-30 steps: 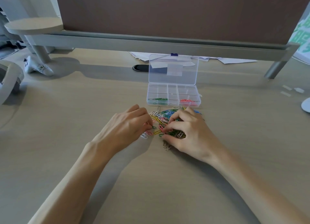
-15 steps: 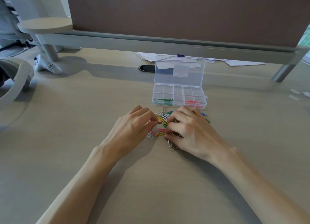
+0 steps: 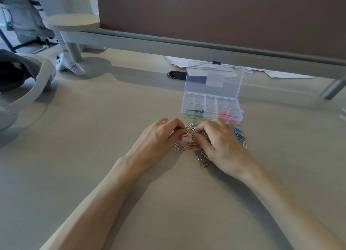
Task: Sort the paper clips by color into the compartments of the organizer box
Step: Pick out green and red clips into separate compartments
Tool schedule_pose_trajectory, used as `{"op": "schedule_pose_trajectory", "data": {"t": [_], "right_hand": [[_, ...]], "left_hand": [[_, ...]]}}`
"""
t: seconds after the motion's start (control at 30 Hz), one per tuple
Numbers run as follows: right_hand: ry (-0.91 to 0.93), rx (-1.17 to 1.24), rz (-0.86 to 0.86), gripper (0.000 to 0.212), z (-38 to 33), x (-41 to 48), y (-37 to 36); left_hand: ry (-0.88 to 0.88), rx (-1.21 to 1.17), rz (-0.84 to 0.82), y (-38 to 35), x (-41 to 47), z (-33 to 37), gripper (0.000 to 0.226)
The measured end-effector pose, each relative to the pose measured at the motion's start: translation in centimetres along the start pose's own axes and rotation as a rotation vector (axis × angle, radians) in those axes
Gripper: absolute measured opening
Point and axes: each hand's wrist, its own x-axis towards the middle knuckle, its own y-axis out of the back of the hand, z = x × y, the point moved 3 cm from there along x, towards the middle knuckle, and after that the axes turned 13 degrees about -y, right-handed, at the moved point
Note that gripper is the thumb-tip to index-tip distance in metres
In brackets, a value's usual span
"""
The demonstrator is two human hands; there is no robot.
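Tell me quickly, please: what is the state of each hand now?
Left hand: fingers curled at the paper clips; a grip cannot be told.
Right hand: the same, cannot be told.

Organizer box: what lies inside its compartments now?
In the organizer box, green paper clips lie in the front left compartment and red paper clips in the front right one. The other compartments show no clips. The right hand seems to cover a little of its front edge.

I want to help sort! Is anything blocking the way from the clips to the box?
Nothing visible does. The organizer box sits open right behind the paper clips, its lid standing up at the back.
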Motion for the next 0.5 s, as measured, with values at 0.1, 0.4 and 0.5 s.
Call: {"op": "schedule_pose_trajectory", "data": {"t": [0.1, 0.4, 0.5], "right_hand": [[-0.015, 0.076, 0.038, 0.007, -0.18, 0.03, 0.01], [-0.045, 0.199, 0.017, 0.021, -0.16, 0.01, 0.29], [-0.133, 0.296, 0.004, 0.018, 0.10, -0.03, 0.58]], "left_hand": [[0.006, -0.082, 0.023, -0.06, 0.25, 0.51, 0.004], [0.061, -0.188, 0.058, 0.01, 0.47, 1.04, 0.011], [0.094, -0.209, 0.076, -0.05, 0.42, 1.05, 0.010]]}}
